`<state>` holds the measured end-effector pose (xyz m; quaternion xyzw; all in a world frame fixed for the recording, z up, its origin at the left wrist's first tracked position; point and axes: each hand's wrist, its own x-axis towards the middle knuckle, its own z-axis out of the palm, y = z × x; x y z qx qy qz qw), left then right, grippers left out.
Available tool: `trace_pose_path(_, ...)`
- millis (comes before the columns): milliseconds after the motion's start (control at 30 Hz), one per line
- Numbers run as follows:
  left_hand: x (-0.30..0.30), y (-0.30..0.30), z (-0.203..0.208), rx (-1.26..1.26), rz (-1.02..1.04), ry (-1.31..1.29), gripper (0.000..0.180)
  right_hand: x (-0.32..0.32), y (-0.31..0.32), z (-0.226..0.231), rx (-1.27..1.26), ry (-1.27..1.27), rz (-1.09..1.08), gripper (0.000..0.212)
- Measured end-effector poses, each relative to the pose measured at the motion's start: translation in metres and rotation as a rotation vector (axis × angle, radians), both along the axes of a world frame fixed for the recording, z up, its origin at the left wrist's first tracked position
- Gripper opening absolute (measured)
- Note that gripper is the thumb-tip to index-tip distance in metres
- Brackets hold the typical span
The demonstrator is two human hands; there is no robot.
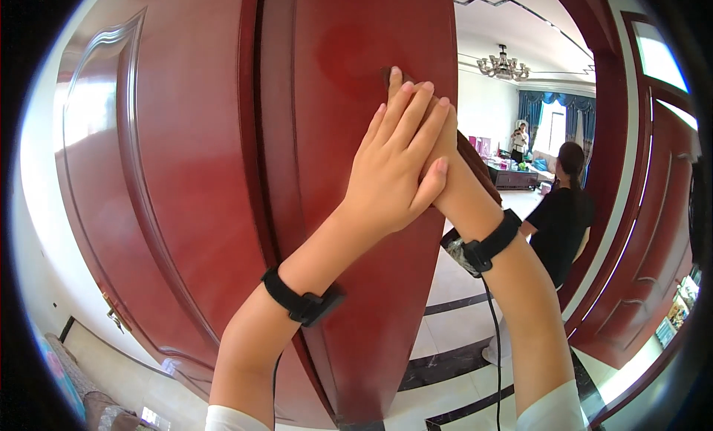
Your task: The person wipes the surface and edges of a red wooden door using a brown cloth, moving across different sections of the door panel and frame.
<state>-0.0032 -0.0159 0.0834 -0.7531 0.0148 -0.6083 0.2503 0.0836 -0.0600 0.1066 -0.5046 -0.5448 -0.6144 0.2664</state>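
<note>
My left hand (388,171) lies over the back of my right hand (448,140), its fingers stretched out. Beneath it, my right hand presses a brown cloth (479,166) against the red door panel (338,171), near the panel's right edge. Most of the right hand's fingers are covered; one fingertip shows above the left hand's. A loose part of the cloth hangs beside my right wrist, and a small corner of it shows by the fingertips. Each wrist wears a black strap.
Left stands a red door (186,171) with a brass handle (115,312). Through the doorway, a person in black (561,230) is close on the right, with another person (518,143) farther back. A cable (496,342) hangs by my right forearm. Another red door (650,260) stands at right.
</note>
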Motion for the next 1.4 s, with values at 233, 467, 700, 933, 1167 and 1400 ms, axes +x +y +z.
trace_pose_path(233,-0.03,-0.011,0.015,-0.074,0.07,0.029,0.056,-0.006,0.034,0.062,0.113,0.125,0.111,0.037)
trace_pose_path(467,-0.049,-0.001,-0.021,-0.533,-0.1,0.06,0.057,-0.024,0.041,0.042,-0.05,0.185,0.154,0.049)
trace_pose_path(700,-0.026,-0.015,-0.026,-0.868,-0.614,0.211,0.067,-0.01,0.029,0.033,-0.043,0.128,0.009,0.05)
trace_pose_path(933,-0.035,-0.025,-0.031,-1.011,-0.784,0.24,0.06,-0.011,0.032,0.056,-0.01,0.18,0.081,0.047)
trace_pose_path(1167,-0.03,-0.003,-0.051,-1.162,-0.916,0.174,0.045,-0.024,0.03,0.023,-0.114,0.152,-0.019,0.053)
trace_pose_path(1400,-0.026,-0.01,-0.048,-1.126,-0.828,0.25,0.041,0.008,0.035,0.037,0.076,0.313,0.01,0.036)
